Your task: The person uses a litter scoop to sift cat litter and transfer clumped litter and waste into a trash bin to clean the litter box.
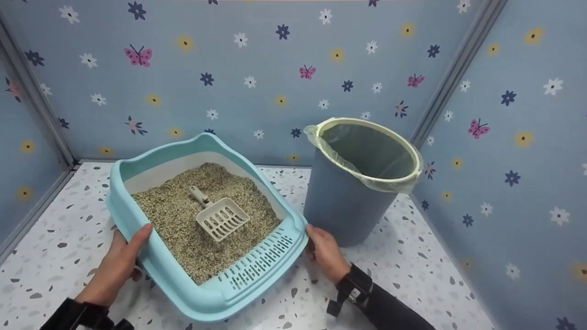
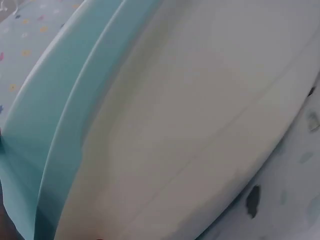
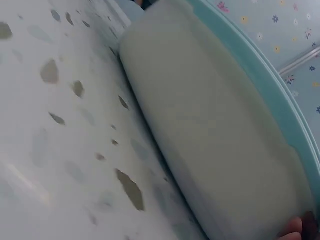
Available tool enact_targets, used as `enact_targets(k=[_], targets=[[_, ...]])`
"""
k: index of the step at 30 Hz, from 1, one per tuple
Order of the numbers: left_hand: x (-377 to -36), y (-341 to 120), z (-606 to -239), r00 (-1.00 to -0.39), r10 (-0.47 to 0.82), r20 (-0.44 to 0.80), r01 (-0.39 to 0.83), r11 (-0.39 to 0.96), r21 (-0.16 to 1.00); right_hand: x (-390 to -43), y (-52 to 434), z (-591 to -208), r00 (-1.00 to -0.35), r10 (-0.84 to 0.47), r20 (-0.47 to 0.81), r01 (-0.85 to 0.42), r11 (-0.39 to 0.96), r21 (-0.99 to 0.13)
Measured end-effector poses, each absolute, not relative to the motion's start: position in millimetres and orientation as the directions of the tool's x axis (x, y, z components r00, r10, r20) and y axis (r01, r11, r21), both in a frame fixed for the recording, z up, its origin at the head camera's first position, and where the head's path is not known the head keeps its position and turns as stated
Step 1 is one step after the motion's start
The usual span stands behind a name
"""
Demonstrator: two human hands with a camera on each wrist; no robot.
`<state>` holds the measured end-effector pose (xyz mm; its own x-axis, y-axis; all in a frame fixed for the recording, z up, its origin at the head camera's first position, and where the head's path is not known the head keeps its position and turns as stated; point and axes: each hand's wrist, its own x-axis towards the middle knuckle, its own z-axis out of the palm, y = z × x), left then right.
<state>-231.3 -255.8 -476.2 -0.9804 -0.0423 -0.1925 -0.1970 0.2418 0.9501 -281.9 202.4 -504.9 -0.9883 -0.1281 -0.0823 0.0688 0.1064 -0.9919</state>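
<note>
A light-blue litter box (image 1: pixel 257 291) with a cream base, turned at an angle, is filled with brownish pellet litter (image 1: pixel 176 208). On the litter lies a beige slotted litter scoop (image 1: pixel 223 219), its handle pointing toward the back left. My left hand (image 1: pixel 114 263) grips the box's left rim, thumb on top and the other fingers mostly hidden under it. At the front right corner, beside the perforated step, my right hand (image 1: pixel 326 252) grips the rim. Both wrist views show the box's cream side wall (image 2: pixel 190 110) close to the tabletop; a few right fingertips (image 3: pixel 292 231) show at its edge.
Right of the box stands a tall grey-blue trash bin (image 1: pixel 348 201), lined with a translucent bag folded over its cream rim. The speckled white table (image 1: pixel 41 238) meets blue flowered panels (image 1: pixel 257 59) at the back and sides.
</note>
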Motion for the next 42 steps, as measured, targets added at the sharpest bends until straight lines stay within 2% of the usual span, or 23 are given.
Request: enact_targets(k=[5, 8, 12, 18, 21, 27, 33, 38, 42], targets=[[-224, -245, -478, -0.988, -0.027, -0.149, -0.151, 0.220, 0.964, -302, 203, -501, -0.991, -0.101, -0.093, 0.069, 0.215, -0.974], [-227, -248, -480, -0.991, -0.036, -0.130, -0.135, 0.220, 0.966, -301, 202, -501, -0.990, -0.113, -0.087, 0.061, 0.211, -0.976], [-235, -259, -482, -0.992, -0.020, -0.123, -0.124, 0.231, 0.965, -286, 199, -506, -0.990, -0.127, -0.056, 0.032, 0.181, -0.983], [-258, -278, -484, -0.992, 0.088, -0.089, -0.067, 0.225, 0.972, -254, 197, -509, -0.983, -0.180, -0.044, 0.026, 0.103, -0.994], [-265, -280, -484, -0.989, 0.120, -0.091, -0.059, 0.249, 0.967, -249, 201, -506, -0.979, -0.202, -0.040, 0.018, 0.110, -0.994], [-255, -274, -487, -0.983, 0.138, -0.124, -0.078, 0.298, 0.951, -278, 201, -503, -0.978, -0.198, -0.061, 0.033, 0.140, -0.990], [-243, -267, -489, -0.990, 0.092, -0.111, -0.081, 0.282, 0.956, -304, 193, -505, -0.988, -0.148, -0.049, 0.016, 0.213, -0.977], [-250, -270, -488, -0.992, 0.083, -0.089, -0.068, 0.231, 0.971, -301, 192, -507, -0.989, -0.147, -0.028, -0.007, 0.232, -0.973], [-260, -276, -489, -0.988, 0.135, -0.079, -0.056, 0.171, 0.984, -284, 191, -510, -0.990, -0.144, -0.003, -0.028, 0.212, -0.977]])
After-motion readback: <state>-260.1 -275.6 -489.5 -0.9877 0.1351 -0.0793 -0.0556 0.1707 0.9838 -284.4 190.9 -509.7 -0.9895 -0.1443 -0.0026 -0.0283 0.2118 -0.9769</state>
